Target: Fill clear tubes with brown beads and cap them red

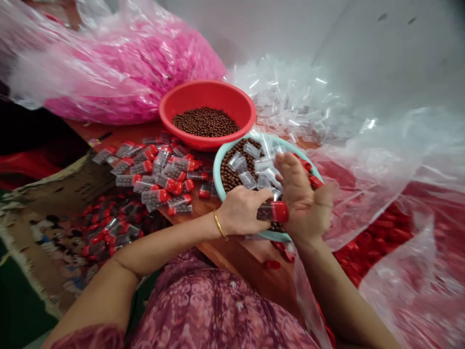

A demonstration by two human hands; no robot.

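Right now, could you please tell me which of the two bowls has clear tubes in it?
It is the turquoise bowl, in front: clear tubes lie on its brown beads, whereas the red bowl behind it shows only beads.

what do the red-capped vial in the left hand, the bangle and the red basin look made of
Vial: glossy, probably clear plastic, since dark contents show through. Its cap: shiny red, likely plastic.
Bangle: seemingly polished metal, from its yellow shine; solid gold or plated, I can't tell.
Red basin: likely plastic, being smooth and evenly coloured.
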